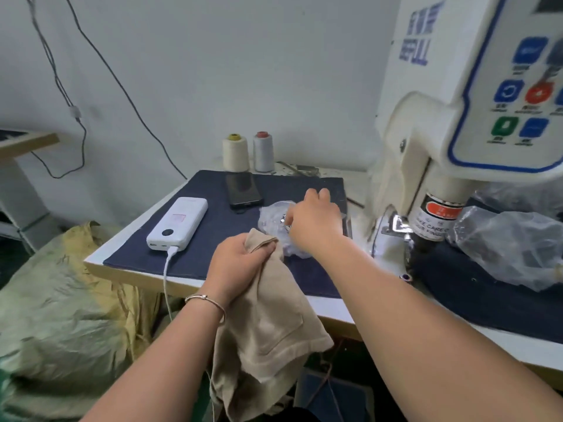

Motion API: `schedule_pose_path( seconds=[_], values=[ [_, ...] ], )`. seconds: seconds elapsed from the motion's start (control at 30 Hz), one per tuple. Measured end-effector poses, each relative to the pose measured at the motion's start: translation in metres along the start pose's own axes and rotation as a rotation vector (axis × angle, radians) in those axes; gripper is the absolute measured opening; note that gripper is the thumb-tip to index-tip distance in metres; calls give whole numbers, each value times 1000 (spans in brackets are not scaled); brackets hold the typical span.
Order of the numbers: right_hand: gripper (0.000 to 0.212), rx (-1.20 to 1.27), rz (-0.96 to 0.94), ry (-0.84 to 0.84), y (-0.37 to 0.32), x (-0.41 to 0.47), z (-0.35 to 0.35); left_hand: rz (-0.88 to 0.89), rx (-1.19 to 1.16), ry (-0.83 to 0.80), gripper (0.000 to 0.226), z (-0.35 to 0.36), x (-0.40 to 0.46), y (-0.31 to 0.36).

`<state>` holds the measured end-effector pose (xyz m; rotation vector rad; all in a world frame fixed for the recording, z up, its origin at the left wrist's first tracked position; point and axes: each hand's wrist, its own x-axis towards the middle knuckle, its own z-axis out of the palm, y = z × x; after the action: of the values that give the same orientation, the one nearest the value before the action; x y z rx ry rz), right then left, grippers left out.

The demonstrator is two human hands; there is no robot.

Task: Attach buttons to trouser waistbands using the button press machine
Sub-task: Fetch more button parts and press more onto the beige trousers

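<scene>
My left hand grips the waistband end of beige trousers, which hang over the table's front edge. My right hand reaches into a clear plastic bag of metal buttons on the dark blue mat; its fingertips are inside the bag and hidden, so whether they pinch a button cannot be told. The white button press machine stands to the right, its control panel up high and its press head low beside my right forearm.
A white power bank with a cable and a black phone lie on the mat. Two thread cones stand at the back. Another plastic bag sits right of the machine. A greenish sack fills the floor at left.
</scene>
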<state>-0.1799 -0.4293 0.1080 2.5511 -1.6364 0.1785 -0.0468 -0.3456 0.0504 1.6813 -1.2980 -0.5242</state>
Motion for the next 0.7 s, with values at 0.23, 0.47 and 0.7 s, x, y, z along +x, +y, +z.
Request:
schedule_pose_path(
  seconds=[0.23,0.47,0.7],
  values=[
    [57,-139,-5,-75,-3,19,14,24,-52,7,24,0,3,-10],
    [27,-105,8,47,-6,26,24,10,-52,6,29,0,4,-11],
    [26,-76,21,56,-7,28,27,17,-59,8,28,0,3,-10]
  ],
)
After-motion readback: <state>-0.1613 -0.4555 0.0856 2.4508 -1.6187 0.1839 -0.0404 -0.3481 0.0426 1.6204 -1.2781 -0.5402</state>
